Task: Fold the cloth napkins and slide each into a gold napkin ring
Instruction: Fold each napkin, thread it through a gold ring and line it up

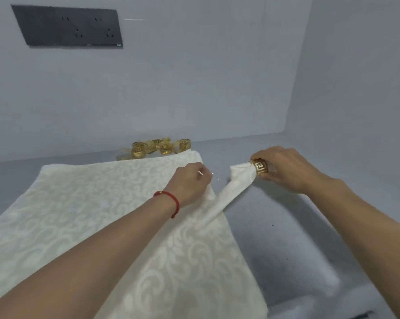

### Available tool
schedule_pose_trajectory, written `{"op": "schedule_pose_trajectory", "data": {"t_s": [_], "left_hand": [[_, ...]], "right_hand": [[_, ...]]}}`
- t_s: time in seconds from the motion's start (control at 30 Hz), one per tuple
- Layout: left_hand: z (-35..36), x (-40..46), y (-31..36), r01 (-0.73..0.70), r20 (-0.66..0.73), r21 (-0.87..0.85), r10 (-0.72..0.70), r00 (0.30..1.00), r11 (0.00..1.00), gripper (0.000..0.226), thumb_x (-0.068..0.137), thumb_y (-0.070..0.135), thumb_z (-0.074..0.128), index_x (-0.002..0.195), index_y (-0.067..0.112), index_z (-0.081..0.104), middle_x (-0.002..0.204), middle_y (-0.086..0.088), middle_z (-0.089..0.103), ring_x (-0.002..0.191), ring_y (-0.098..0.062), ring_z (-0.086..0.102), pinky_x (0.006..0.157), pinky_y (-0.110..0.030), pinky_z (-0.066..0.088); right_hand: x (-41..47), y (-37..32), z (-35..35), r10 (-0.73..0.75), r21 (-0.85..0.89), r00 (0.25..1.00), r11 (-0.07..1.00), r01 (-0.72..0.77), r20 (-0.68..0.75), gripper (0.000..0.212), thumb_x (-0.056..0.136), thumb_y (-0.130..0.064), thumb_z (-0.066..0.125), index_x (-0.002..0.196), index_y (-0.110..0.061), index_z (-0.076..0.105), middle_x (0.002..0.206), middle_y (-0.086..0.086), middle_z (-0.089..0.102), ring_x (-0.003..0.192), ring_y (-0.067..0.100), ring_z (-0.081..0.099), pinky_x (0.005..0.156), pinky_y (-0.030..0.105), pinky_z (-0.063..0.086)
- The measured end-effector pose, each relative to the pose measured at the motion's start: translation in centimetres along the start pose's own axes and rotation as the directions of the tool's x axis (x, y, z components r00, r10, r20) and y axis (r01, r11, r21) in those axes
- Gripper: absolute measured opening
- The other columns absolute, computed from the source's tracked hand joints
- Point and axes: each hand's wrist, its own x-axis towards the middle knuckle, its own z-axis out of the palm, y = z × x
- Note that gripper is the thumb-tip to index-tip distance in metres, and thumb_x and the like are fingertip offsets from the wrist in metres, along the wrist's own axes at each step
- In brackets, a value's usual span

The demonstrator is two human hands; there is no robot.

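Napkin [219,199] threads gold ring [261,168], right hand [286,171] gripping ring, left hand [191,183] pinching cloth.

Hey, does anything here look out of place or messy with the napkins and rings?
Nothing looks damaged or spilled. The spare gold rings lie in a loose, jumbled heap by the wall, some tipped over. The right hand holds a ring with the rolled napkin partly through.

Pale grey walls [194,88] meet in a corner at right. Dark outlet panel [67,26] with several sockets mounted upper left on back wall. Grey countertop [286,226] below, even diffuse light.
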Motion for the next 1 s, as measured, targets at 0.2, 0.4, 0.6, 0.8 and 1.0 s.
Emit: {"op": "schedule_pose_trajectory", "data": {"t_s": [0.2, 0.4, 0.6, 0.8, 1.0], "left_hand": [[6.3, 5.8, 0.0, -0.098, -0.075, 0.333, 0.13, 0.989, 0.938, 0.021, 0.094, 0.022, 0.051, 0.102, 0.012, 0.068, 0.103, -0.005, 0.065, 0.099, -0.024, 0.059, 0.084, -0.039, 0.051], [9.6, 11.4, -0.6, -0.08, -0.155, 0.414, 0.157, 0.975, 0.907, 0.024, 0.097, 0.025, 0.042, 0.105, 0.015, 0.062, 0.105, -0.006, 0.063, 0.1, -0.027, 0.055, 0.085, -0.043, 0.047], [9.8, 12.3, -1.5, 0.012, -0.258, 0.253, 0.056, 0.964, 0.967, 0.024, 0.102, 0.025, 0.034, 0.113, 0.017, 0.054, 0.093, -0.003, 0.059, 0.09, -0.026, 0.054, 0.08, -0.039, 0.045], [10.0, 12.6, -1.1, -0.013, -0.266, 0.247, 0.081, 0.961, 0.969, 0.014, 0.1, 0.026, 0.039, 0.097, 0.024, 0.053, 0.087, 0.009, 0.055, 0.086, -0.016, 0.048, 0.079, -0.036, 0.039], [9.9, 12.8, -1.1, -0.01, -0.244, 0.245, 0.072, 0.967, 0.97, 0.013, 0.101, 0.03, 0.038, 0.101, 0.027, 0.05, 0.093, 0.012, 0.054, 0.089, -0.01, 0.045, 0.082, -0.032, 0.038]], "right_hand": [[0.1, 9.3, 6.3, 0.275, -0.01, 0.941, 0.959, -0.282, -0.199, 0.023, 0.09, -0.03, 0.068, 0.111, -0.037, 0.06, 0.1, -0.015, 0.057, 0.12, 0.024, 0.057, 0.095, 0.044, 0.038], [4.7, 13.5, 10.2, 0.392, -0.096, 0.86, 0.892, -0.443, -0.325, 0.039, 0.093, -0.018, 0.066, 0.128, -0.035, 0.062, 0.144, 0.008, 0.041, 0.132, 0.032, 0.034, 0.103, 0.048, 0.024], [11.7, 16.0, 11.8, 0.528, 0.035, 0.812, 0.842, -0.538, -0.248, 0.046, 0.101, -0.009, 0.048, 0.141, -0.031, 0.057, 0.123, 0.015, 0.047, 0.114, 0.037, 0.048, 0.098, 0.047, 0.037], [17.8, 18.0, 13.8, 0.547, 0.216, 0.817, 0.833, -0.51, -0.183, 0.047, 0.101, -0.008, 0.05, 0.146, -0.021, 0.05, 0.13, 0.021, 0.044, 0.113, 0.042, 0.053, 0.099, 0.05, 0.047], [20.9, 19.5, 14.9, 0.528, 0.228, 0.831, 0.843, -0.488, -0.173, 0.046, 0.104, -0.017, 0.051, 0.149, -0.02, 0.046, 0.131, 0.019, 0.043, 0.116, 0.041, 0.051, 0.103, 0.05, 0.044]]}}
